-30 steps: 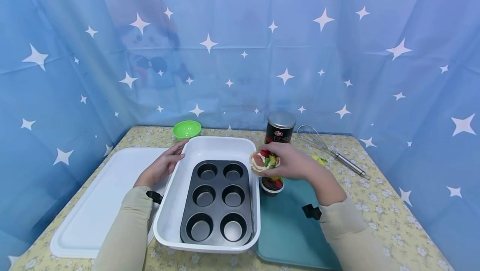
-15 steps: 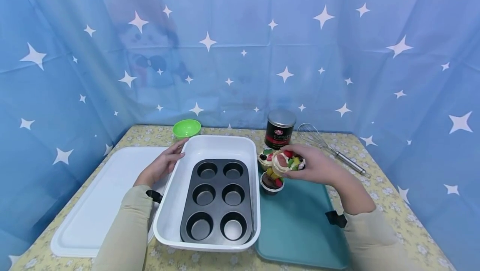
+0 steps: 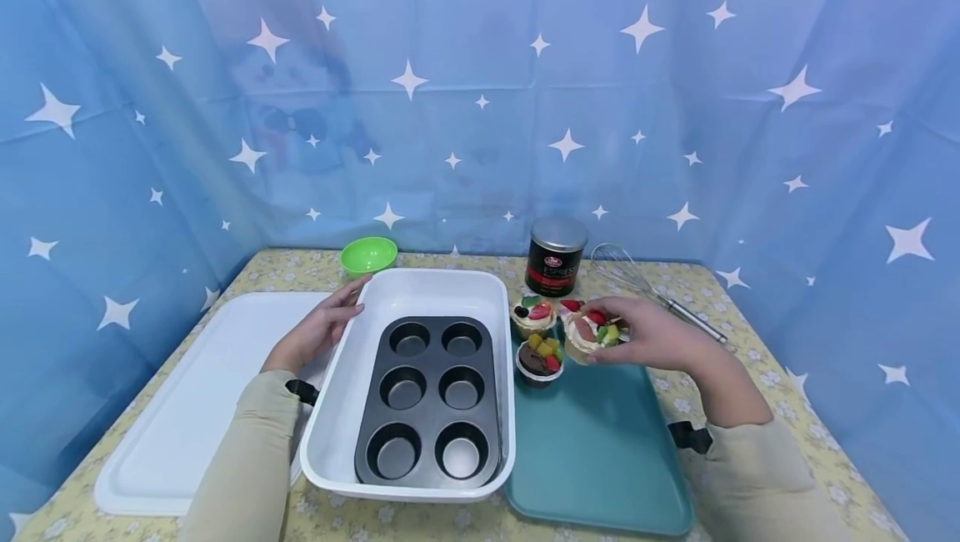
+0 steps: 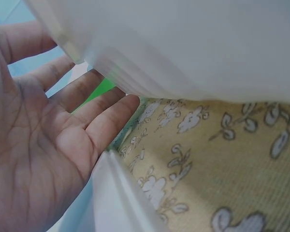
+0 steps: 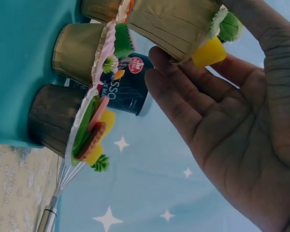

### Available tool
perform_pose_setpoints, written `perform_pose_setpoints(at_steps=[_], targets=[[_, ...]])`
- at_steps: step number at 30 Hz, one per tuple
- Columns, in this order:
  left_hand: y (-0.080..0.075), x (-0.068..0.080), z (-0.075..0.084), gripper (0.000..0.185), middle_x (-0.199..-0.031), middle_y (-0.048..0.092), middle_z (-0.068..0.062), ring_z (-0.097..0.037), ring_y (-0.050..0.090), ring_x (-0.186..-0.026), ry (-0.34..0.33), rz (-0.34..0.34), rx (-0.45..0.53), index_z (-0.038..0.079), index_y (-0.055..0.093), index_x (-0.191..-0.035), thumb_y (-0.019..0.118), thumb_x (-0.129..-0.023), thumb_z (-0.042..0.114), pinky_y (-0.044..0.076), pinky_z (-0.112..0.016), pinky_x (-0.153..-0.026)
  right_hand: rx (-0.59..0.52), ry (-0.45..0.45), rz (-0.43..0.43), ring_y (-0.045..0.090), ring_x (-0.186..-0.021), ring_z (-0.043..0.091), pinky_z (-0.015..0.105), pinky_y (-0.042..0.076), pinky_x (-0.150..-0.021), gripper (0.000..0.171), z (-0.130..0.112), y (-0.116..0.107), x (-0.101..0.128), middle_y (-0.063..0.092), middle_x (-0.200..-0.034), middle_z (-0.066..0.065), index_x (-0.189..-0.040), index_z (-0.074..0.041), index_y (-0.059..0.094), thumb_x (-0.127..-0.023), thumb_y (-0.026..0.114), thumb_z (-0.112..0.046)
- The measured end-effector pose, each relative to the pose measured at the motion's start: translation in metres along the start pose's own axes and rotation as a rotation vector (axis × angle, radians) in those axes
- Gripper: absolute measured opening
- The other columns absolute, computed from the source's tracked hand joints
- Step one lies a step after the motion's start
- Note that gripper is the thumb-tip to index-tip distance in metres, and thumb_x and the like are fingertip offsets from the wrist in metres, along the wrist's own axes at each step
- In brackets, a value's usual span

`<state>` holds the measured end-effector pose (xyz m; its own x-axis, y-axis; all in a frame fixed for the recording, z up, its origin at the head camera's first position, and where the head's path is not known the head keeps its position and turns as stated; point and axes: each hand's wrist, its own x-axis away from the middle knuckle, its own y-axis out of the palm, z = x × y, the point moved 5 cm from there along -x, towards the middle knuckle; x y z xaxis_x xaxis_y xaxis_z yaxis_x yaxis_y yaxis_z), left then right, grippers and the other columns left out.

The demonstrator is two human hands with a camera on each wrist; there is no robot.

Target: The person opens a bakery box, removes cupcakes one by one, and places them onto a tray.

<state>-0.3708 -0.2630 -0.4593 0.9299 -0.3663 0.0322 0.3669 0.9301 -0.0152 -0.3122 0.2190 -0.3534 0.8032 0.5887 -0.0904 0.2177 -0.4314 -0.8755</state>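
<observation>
My right hand [image 3: 645,332] holds a cupcake [image 3: 581,340] topped with cream and fruit, pinched between thumb and fingers over the back of the teal tray [image 3: 600,450]. Left of it stand a cream fruit cupcake [image 3: 533,318] and a chocolate cupcake [image 3: 539,363]. More cupcakes sit behind the hand, among them a dark-cased cupcake [image 5: 55,116] in the right wrist view. With fingers nearly straight, my left hand [image 3: 318,329] touches the left rim of the white dish [image 3: 498,300]. A dark muffin tin [image 3: 429,400] with hollow cups lies inside that dish.
At the back stand a green bowl [image 3: 368,256] and a black espresso can [image 3: 555,258]. A whisk [image 3: 660,296] lies at the back right. The white board [image 3: 195,400] lies left of the dish, partly under my left forearm. A starry blue curtain [image 3: 480,150] hangs around the table.
My right hand has moved right with the cupcake, away from the dish's right rim. It has come lower, and cupcakes behind it have come into view. The left hand stays at the rim.
</observation>
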Motion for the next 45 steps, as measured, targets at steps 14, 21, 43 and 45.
perform_pose_setpoints(at_steps=[14, 21, 43, 45], targets=[[-0.002, -0.001, -0.001, 0.062, -0.164, 0.024, -0.008, -0.013, 0.055, -0.128, 0.012, -0.012, 0.0, 0.029, 0.021, -0.162, 0.046, -0.106, 0.018, 0.051, -0.029, -0.098, 0.02, 0.056, -0.048, 0.061, -0.096, 0.014, 0.035, 0.054, -0.076, 0.061, 0.009, 0.008, -0.002, 0.065, -0.112, -0.005, -0.132, -0.019, 0.061, -0.081, 0.084, -0.043], [-0.002, -0.001, -0.002, 0.062, -0.164, 0.025, -0.009, -0.013, 0.057, -0.124, 0.02, -0.01, 0.003, 0.028, 0.021, -0.162, 0.045, -0.106, 0.016, 0.052, -0.029, -0.097, 0.029, 0.071, -0.057, 0.061, -0.095, 0.016, 0.035, 0.054, -0.075, 0.063, 0.009, 0.008, -0.001, 0.065, -0.113, -0.003, -0.133, -0.017, 0.061, -0.081, 0.084, -0.043], [-0.002, 0.0, 0.0, 0.063, -0.165, 0.023, -0.007, -0.009, 0.056, -0.123, 0.01, 0.0, -0.007, 0.028, 0.022, -0.162, 0.047, -0.105, 0.018, 0.05, -0.024, -0.097, -0.013, 0.137, -0.21, 0.059, -0.114, 0.029, 0.05, 0.053, -0.091, 0.074, 0.016, 0.021, 0.003, 0.061, -0.128, 0.009, -0.138, -0.009, 0.057, -0.078, 0.086, -0.043], [-0.002, 0.0, 0.0, 0.063, -0.165, 0.022, -0.006, -0.013, 0.053, -0.128, 0.007, -0.001, -0.004, 0.029, 0.022, -0.162, 0.048, -0.105, 0.018, 0.05, -0.025, -0.098, -0.015, 0.136, -0.219, 0.058, -0.114, 0.03, 0.051, 0.052, -0.091, 0.076, 0.017, 0.023, 0.002, 0.061, -0.127, 0.009, -0.138, -0.008, 0.057, -0.078, 0.086, -0.043]])
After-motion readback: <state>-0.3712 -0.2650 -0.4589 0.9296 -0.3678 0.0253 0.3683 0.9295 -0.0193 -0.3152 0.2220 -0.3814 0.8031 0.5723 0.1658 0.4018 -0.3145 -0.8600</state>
